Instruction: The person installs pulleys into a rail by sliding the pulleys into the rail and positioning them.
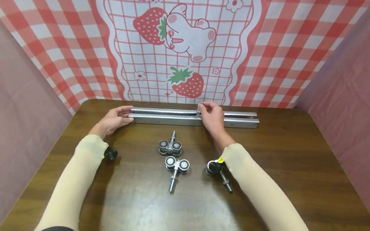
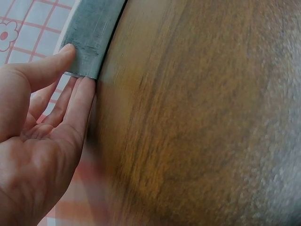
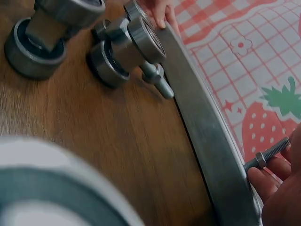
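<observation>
A silver metal rail (image 1: pixel 164 120) with a slot along its top lies near the table's back edge. At its left end my left hand (image 1: pixel 114 120) grips it; in the left wrist view the thumb presses the side face and the fingers reach past the end. My right hand (image 1: pixel 212 117) pinches an upright threaded bolt (image 3: pixel 269 155) that stands up from the rail's slot. Whatever the bolt joins below is hidden inside the rail. In front lie a roller trolley (image 1: pixel 170 146) with its bolt pointing away and another roller trolley (image 1: pixel 176 166) with its bolt pointing forward.
A third roller trolley (image 1: pixel 225 180) lies under the right wrist, partly covered by the black wrist camera. The brown wooden table (image 1: pixel 142 215) backs onto a checked strawberry cloth (image 1: pixel 277 65). Pink cloth (image 1: pixel 351 94) hangs at both sides.
</observation>
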`<state>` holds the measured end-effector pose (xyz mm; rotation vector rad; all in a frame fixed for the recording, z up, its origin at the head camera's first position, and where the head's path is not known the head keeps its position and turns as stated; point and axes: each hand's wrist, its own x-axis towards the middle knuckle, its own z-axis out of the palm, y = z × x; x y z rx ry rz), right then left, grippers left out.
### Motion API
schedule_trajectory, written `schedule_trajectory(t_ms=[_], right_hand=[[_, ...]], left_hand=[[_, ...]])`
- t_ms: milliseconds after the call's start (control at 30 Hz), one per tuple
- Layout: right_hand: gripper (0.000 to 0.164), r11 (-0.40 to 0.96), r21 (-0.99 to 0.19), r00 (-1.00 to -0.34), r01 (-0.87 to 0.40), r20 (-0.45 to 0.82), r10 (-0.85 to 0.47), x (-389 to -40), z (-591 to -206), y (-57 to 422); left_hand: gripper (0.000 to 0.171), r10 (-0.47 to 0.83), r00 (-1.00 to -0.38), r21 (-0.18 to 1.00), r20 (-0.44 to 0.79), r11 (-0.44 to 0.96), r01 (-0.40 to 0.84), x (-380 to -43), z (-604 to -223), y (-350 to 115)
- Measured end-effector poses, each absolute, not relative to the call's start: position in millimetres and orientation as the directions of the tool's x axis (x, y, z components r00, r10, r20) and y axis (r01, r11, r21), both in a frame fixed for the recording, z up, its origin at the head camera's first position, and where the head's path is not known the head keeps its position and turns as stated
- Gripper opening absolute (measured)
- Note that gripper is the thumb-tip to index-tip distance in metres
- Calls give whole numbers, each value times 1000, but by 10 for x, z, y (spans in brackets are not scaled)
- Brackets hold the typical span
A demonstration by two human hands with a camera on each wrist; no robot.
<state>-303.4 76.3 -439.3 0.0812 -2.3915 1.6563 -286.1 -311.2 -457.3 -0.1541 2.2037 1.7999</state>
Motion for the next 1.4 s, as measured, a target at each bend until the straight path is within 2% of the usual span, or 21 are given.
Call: schedule_trajectory(t_ms=[467, 1067, 1400], right_hand=[[38, 226, -973, -998, -52, 56, 11, -2968, -4339, 351], [41, 91, -995, -996, -44, 36, -82, -2919, -4342, -179], [42, 76, -997, -994, -32, 23, -110, -2888, -4325, -489]], left_hand=[[77, 96, -952, 939, -290, 220, -264, -2838, -4581, -3149], [75, 107, -957, 946, -269, 216, -241, -2866, -4582, -3118], [74, 105, -959, 950, -265, 201, -240, -2854, -4593, -3123]])
